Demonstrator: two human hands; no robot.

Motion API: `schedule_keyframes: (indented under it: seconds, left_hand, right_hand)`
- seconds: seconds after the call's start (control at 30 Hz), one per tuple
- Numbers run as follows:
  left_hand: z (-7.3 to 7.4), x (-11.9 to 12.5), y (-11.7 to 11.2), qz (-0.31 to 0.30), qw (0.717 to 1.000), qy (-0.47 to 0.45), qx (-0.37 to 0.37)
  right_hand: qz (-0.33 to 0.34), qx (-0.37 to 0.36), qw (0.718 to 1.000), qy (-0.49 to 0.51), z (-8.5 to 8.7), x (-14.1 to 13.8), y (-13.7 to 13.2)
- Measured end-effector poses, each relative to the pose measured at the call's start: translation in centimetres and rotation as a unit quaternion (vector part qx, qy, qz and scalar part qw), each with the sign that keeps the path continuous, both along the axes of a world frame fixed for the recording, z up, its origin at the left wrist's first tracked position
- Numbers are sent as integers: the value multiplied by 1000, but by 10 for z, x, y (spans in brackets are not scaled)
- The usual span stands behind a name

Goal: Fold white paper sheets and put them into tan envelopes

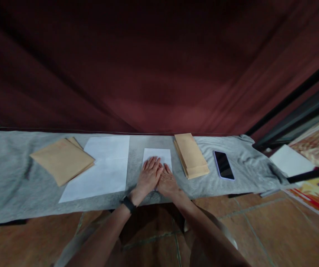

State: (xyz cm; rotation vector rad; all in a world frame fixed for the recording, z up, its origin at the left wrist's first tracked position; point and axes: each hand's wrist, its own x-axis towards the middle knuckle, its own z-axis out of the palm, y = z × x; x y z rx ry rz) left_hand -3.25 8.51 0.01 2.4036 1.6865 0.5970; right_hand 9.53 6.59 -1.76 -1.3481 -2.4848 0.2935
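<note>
A small white sheet of paper [157, 152], perhaps folded, lies on the grey cloth in front of me. My left hand [149, 173], with a black band at the wrist, rests flat on it with the fingers pointing away from me. Beside it my right hand [167, 181] also presses flat on the paper, and the two hands touch, fingers partly overlapping. Both hands hide the near part of the paper. To the left is a large white sheet [109, 163]. Brown envelopes [63, 159] lie partly over its left side. On the right lie more brown envelopes [191, 154], stacked long and narrow.
A phone [224, 165] with a purple edge lies right of the narrow envelopes. Grey cloth [6, 174] covers the narrow bench. Behind it hangs a dark red curtain [159, 74]. A dark metal frame [293, 94] and a colourful printed panel [318, 193] stand at the right.
</note>
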Motion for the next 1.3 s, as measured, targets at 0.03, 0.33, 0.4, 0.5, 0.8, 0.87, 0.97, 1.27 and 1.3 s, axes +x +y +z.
schedule_keyframes:
  seconds: [0.03, 0.33, 0.4, 0.5, 0.8, 0.87, 0.97, 1.27, 1.3]
  left_hand:
    - [-4, 4, 3, -5, 1000, 8, -6]
    - [-18, 1, 16, 113, 991, 72, 8]
    - [-19, -5, 17, 151, 985, 86, 12]
    - [-15, -13, 17, 180, 979, 89, 20]
    - [1, -33, 13, 127, 991, -39, -13]
    - [-3, -36, 17, 145, 979, -132, -47]
    - [-5, -38, 24, 189, 919, -319, -138]
    - [41, -52, 22, 211, 701, -666, -145]
    - [45, -52, 22, 195, 685, -685, -153]
  right_hand:
    - [-5, 1, 1000, -3, -1, 0, 1]
    - [-181, 75, 980, -28, -9, 14, 21]
    - [-198, 88, 975, -41, -11, 17, 24]
    - [-223, 99, 969, -49, -14, 21, 26]
    - [-244, 96, 965, -30, -15, 19, 26]
    - [-248, 89, 964, -24, -14, 18, 26]
    - [-254, 75, 964, -5, -10, 15, 27]
    - [28, 5, 994, 103, 37, -2, -1]
    - [35, 5, 993, 116, 40, -3, -3]
